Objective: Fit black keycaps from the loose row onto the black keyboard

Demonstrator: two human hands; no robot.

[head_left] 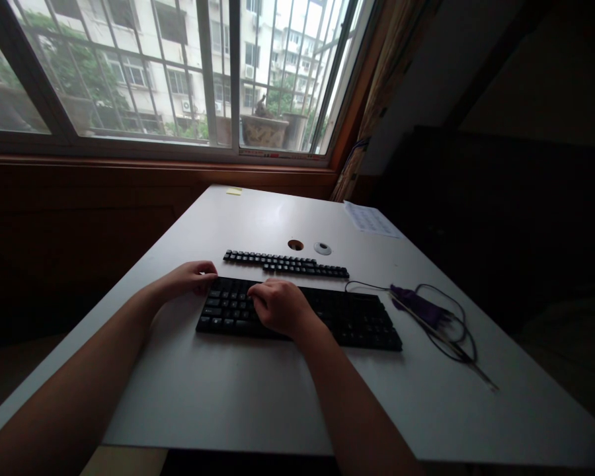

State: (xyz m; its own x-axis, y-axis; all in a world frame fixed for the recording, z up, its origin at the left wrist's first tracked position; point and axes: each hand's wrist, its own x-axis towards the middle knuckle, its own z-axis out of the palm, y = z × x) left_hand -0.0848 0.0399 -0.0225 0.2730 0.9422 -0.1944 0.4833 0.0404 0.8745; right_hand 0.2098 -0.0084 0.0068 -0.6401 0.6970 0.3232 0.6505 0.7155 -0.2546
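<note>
the fingers of the right hand (277,304) were curled in over the left half of the black keyboard (233,324); whether they gripped a key could not be told. the fingers of the left hand (198,274) were bent beside the keyboard's far left corner, their hold also unclear. the keyboard lay flat on the white table (218,390). just behind it sat rows of black keycaps (287,262), then 1 round hole (295,245) and 1 round cover (322,248). to the right lay a purple cloth (419,307) and a dark cable (369,284); at the back, papers (371,219).
</note>
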